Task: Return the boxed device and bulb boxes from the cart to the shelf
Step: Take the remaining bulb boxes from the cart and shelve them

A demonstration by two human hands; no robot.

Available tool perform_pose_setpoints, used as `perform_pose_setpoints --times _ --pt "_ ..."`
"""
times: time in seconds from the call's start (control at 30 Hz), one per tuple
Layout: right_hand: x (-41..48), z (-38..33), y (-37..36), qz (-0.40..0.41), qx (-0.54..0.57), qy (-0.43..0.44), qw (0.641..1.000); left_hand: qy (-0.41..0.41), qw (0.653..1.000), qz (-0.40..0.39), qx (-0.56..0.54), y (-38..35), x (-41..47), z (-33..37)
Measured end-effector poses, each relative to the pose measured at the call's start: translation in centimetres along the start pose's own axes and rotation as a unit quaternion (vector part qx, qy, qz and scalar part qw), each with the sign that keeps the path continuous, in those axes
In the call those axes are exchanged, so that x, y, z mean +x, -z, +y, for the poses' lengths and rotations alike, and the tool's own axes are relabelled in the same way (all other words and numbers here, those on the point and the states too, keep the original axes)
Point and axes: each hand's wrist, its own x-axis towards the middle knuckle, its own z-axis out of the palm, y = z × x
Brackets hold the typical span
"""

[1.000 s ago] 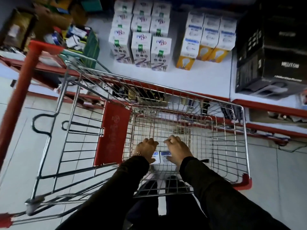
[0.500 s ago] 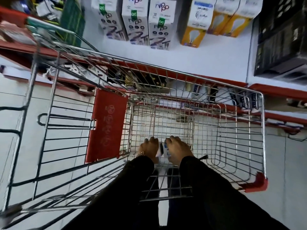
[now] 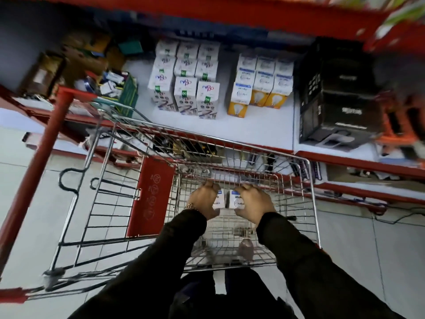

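Both my hands are inside the wire cart, each wrapped around a small white bulb box. My left hand grips one white bulb box. Right beside it, my right hand grips a second bulb box with a blue band. The two boxes are held side by side, lifted above the cart's floor. On the white shelf beyond the cart stand several white-and-yellow bulb boxes, several white printed boxes, and a black boxed device at the right.
The cart's red child-seat flap stands to the left of my hands. A red shelf post rises at the left. A green carton of small items sits on the shelf's left part. Lower shelves hold clutter; tiled floor surrounds the cart.
My hands have closed on the two bulb boxes and raised them off the cart's floor. My view has tilted up, showing more of the shelf.
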Motion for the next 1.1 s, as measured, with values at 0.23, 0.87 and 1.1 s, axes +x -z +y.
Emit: perform_pose_setpoints --times 0.23,0.87,1.1 --pt "-2.3 1.2 7.0 0.091 0.011 0.024 0.996 -0.021 0.995 0.101 -0.015 6.3 -1.0 3.3" --pt "1.9 10.3 20.6 0.238 0.006 -0.015 0.971 -0.120 0.954 0.259 0.095 20.1 9.5 11.1" --pt "7.8 12.2 21.2 0.210 0.025 -0.029 0.977 -0.068 0.953 0.219 0.199 19.8 16.1 12.3"
